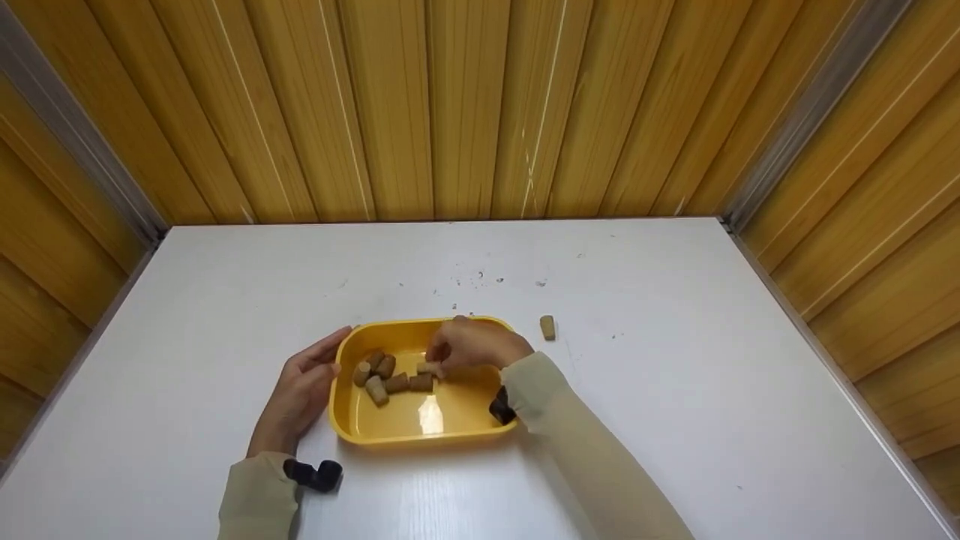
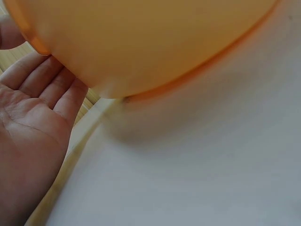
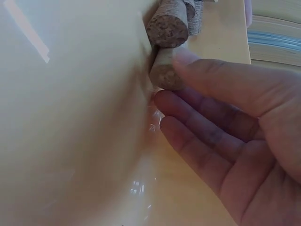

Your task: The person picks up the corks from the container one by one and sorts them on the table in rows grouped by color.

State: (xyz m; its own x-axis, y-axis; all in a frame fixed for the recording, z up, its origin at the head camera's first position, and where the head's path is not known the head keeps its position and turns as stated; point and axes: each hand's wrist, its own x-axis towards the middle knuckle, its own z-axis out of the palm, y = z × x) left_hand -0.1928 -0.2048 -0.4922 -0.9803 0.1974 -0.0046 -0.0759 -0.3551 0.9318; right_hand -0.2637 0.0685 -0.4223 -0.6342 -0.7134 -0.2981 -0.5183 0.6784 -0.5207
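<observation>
A yellow plastic basin (image 1: 397, 439) holds several brown tapered corks (image 1: 376, 390), mostly gathered in its left half. My right hand (image 1: 472, 343) reaches over the back right of the rim and pinches a lighter cork (image 3: 164, 73) between thumb and fingertips, low inside the basin. Another cork (image 3: 168, 28) lies right beside it in the right wrist view. My left hand (image 1: 304, 390) rests along the basin's left outer wall, thumb tip at the rim. In the left wrist view its fingers (image 2: 59, 87) are straight, their tips hidden behind the basin.
A single cork (image 1: 547, 328) lies on the white table (image 1: 652, 315), right of the basin. Dark specks dot the tabletop behind the basin. Yellow slatted walls (image 1: 465, 112) stand at the back and both sides. Each wrist wears a black camera (image 1: 319, 475).
</observation>
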